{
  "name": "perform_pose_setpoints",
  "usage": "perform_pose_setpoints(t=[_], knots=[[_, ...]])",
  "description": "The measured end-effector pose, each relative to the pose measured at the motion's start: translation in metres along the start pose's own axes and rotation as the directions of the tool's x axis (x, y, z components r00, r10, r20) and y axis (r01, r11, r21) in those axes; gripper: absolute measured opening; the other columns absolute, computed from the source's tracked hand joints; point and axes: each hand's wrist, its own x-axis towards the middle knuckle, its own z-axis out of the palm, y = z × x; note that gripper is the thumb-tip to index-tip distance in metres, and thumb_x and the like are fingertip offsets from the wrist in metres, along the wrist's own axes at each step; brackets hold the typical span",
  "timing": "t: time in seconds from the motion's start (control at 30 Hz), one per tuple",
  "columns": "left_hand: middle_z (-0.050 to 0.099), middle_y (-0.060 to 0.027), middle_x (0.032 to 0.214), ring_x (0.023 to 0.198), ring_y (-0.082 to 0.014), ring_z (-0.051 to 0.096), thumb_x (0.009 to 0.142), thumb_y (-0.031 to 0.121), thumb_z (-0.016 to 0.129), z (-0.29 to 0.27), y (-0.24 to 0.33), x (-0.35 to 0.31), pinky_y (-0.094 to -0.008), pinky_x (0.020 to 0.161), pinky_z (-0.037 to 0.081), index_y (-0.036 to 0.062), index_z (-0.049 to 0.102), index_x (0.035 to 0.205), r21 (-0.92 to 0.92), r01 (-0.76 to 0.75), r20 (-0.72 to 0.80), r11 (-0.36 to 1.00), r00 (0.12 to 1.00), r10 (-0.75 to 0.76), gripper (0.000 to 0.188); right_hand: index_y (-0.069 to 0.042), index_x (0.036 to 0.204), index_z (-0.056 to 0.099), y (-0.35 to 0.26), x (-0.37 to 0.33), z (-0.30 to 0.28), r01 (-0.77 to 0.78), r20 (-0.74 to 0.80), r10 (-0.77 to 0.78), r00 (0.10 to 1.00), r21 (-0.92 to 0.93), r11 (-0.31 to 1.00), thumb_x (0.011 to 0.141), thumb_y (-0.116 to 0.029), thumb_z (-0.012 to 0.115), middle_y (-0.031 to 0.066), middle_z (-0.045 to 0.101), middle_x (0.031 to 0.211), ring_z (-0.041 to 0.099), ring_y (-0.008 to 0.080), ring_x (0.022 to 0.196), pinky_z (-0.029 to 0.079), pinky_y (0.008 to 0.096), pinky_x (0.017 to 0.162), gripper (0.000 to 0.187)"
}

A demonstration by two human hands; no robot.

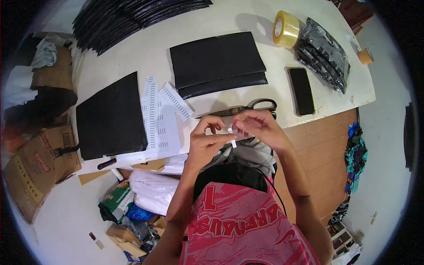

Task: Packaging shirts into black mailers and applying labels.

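Just off the table's near edge, my left hand (205,139) and my right hand (260,128) come together in front of my body. Between their fingertips is a small white paper strip (234,144), partly hidden behind my left thumb. The right fingertips are slightly blurred and pinch at its upper end. Black-handled scissors (264,104) lie on the table right beyond my hands. To the left, printed label sheets (152,112) in narrow rows rest on white paper, with a smaller label piece (176,101) angled beside them.
On the white table (221,22) lie a folded black pouch (216,59), a black sheet (110,119), a stack of black pouches (132,20), a tape roll (286,29), a plastic-wrapped black pack (324,55), a phone (301,91) and a box cutter (107,164). Cardboard boxes (42,168) stand left.
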Motion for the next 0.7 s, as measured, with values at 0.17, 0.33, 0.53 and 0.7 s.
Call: perform_pose_setpoints(t=[0.17, 0.33, 0.53, 0.7], knots=[[0.057, -0.0028, 0.098, 0.086, -0.0150, 0.055, 0.070, -0.004, 0.075, -0.003, 0.003, 0.001, -0.0280, 0.066, 0.044, 0.0228, 0.079, 0.092, 0.016, 0.020, 0.109, 1.000, 0.994, -0.021, 0.035, -0.003, 0.098, 0.070, -0.002, 0.005, 0.000, -0.257, 0.214, 0.258, 0.942, -0.033, 0.966, 0.087, -0.011, 0.070, -0.0018, 0.064, 0.077, 0.054, 0.0036, 0.066, 0.042, 0.0179, 0.057, 0.013], [0.060, -0.0066, 0.103, 0.090, -0.0149, 0.058, 0.077, -0.005, 0.071, -0.001, 0.001, 0.001, -0.0280, 0.074, 0.047, 0.0091, 0.071, 0.105, -0.216, 0.115, 0.019, 0.969, 0.993, -0.114, 0.031, -0.002, 0.095, 0.070, 0.003, 0.009, 0.003, -0.104, 0.101, 0.103, 0.990, 0.007, 0.995, 0.087, -0.009, 0.068, -0.0003, 0.064, 0.077, 0.054, 0.0046, 0.066, 0.042, 0.0198, 0.058, 0.011], [0.063, -0.0106, 0.104, 0.091, -0.0154, 0.062, 0.082, -0.007, 0.067, 0.011, -0.002, 0.002, -0.0262, 0.079, 0.049, -0.0027, 0.061, 0.110, -0.537, 0.284, -0.015, 0.795, 0.938, -0.345, 0.029, 0.000, 0.096, 0.069, 0.005, 0.014, 0.011, 0.206, -0.096, -0.199, 0.975, 0.066, 0.976, 0.089, -0.005, 0.066, 0.0041, 0.065, 0.089, 0.054, 0.0061, 0.071, 0.042, 0.0203, 0.061, 0.009], [0.066, -0.0098, 0.097, 0.089, -0.0177, 0.064, 0.080, -0.008, 0.069, 0.014, 0.007, 0.011, -0.0267, 0.077, 0.050, -0.0021, 0.067, 0.099, -0.361, 0.194, -0.131, 0.912, 0.958, -0.256, 0.020, 0.000, 0.100, 0.069, 0.008, 0.011, 0.010, 0.332, -0.085, -0.329, 0.940, 0.024, 0.943, 0.088, -0.001, 0.066, 0.0066, 0.064, 0.094, 0.055, 0.0089, 0.077, 0.043, 0.0205, 0.065, 0.013]])
